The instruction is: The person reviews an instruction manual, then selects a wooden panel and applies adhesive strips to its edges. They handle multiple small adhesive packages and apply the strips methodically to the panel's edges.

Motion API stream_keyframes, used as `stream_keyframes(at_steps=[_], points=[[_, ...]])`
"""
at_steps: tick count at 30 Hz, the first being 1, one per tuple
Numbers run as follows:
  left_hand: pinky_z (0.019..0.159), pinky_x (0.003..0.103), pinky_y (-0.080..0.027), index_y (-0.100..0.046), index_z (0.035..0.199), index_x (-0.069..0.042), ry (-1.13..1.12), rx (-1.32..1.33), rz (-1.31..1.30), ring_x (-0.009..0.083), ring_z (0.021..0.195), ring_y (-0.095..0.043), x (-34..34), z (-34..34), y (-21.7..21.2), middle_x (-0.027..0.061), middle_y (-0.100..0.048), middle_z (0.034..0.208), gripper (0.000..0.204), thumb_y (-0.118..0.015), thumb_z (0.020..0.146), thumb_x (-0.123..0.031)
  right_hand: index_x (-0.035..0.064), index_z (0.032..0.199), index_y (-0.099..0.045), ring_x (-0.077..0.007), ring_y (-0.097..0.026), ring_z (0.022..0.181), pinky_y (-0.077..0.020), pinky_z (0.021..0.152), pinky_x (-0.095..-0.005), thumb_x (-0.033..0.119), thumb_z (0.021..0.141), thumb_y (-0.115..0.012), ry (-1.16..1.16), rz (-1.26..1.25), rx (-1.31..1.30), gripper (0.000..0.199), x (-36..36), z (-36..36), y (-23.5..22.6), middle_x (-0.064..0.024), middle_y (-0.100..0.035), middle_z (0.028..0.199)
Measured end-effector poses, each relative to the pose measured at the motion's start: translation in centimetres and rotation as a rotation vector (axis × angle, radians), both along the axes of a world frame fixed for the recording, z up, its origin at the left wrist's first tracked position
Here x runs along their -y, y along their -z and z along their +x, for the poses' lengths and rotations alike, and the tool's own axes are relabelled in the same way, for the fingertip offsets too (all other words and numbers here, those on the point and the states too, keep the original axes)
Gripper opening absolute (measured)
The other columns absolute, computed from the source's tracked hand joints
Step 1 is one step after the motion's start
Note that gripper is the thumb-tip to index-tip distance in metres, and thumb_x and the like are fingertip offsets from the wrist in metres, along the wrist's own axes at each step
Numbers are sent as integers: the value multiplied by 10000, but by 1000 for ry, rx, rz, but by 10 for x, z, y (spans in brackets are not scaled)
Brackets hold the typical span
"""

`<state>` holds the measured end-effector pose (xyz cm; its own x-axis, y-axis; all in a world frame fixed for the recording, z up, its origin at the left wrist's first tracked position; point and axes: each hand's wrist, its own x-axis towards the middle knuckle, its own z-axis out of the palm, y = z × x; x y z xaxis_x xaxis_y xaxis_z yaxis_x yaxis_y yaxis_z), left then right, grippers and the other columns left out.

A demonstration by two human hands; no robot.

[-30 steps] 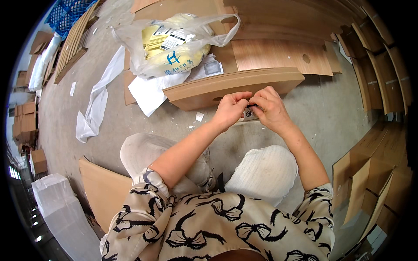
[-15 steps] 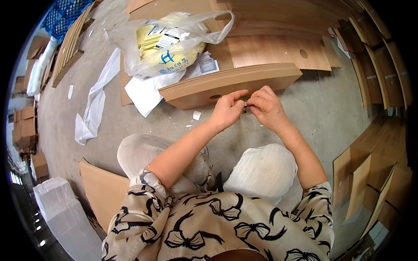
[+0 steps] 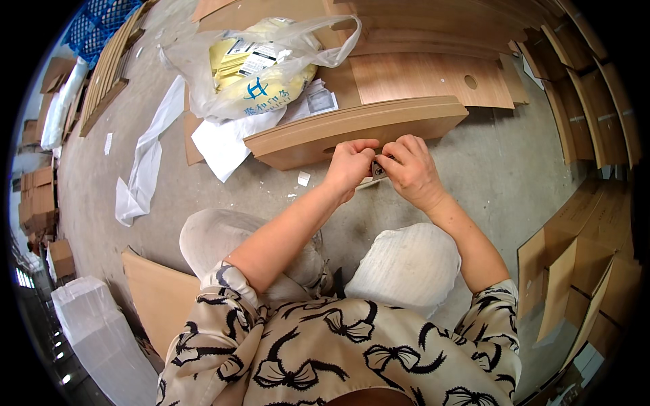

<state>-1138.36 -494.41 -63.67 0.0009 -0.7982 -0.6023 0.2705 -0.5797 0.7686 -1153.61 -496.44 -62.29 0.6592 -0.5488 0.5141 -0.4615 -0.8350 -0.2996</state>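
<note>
My left hand (image 3: 352, 164) and my right hand (image 3: 413, 172) meet in front of me, both closed with fingertips pinched together. Between them is a small label-like piece (image 3: 378, 171), pale with dark marks; its exact kind is too small to tell. Just beyond my hands a long cardboard box (image 3: 305, 150) stands on edge, with a dark oval hole in its near face partly behind my left hand. A clear plastic bag (image 3: 203, 91) with blue print lies behind the box, holding stacks of yellow printed labels (image 3: 233, 66).
White paper sheets (image 3: 223, 152) and a strip of white film (image 3: 145, 159) lie at left. Flat cardboard (image 3: 413, 78) spreads behind the box. Folded cartons (image 3: 575, 250) stand at right. A cardboard panel (image 3: 159, 294) leans by my left knee, near a plastic-wrapped bundle (image 3: 101, 331).
The fingers of both hands have shifted slightly on the small piece, and more of its pale, dark-marked face shows below them. My right hand has moved a little to the left.
</note>
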Motion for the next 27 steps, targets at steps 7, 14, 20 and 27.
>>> stream_keyframes(at_steps=[7, 14, 20, 27], points=[[607, 252, -483, -573, 1067, 35, 27, -16, 0, 109, 671, -555, -3, 1, 3, 63, -602, 837, 272, -462, 823, -9, 49, 787, -601, -215, -494, 800, -417, 725, -336, 40, 640, -598, 3, 74, 25, 147, -3, 1, -2, -28, -520, 805], [588, 266, -464, -559, 1072, 38, -42, -110, 52, 122, 660, -542, -6, 5, 1, 81, -594, 854, 279, -465, 813, -7, 58, 774, -593, -215, -490, 795, -416, 723, -338, 40, 650, -602, -7, 43, 13, 125, -2, 4, -4, -31, -516, 799], [697, 257, -485, -542, 1114, 33, 34, -82, -9, 128, 757, -582, -8, 2, 4, 79, -614, 899, 311, -444, 821, -7, 51, 766, -592, -221, -493, 797, -419, 719, -337, 13, 634, -623, -22, 117, 44, 142, -3, 3, -2, -41, -525, 813], [716, 255, -490, -535, 1120, 39, 2, -85, -23, 132, 779, -592, -11, 0, 2, 80, -612, 919, 295, -456, 843, -27, 56, 798, -609, -226, -503, 787, -420, 711, -335, 8, 625, -668, 28, 250, 166, 190, -2, -2, 6, -38, -547, 827]])
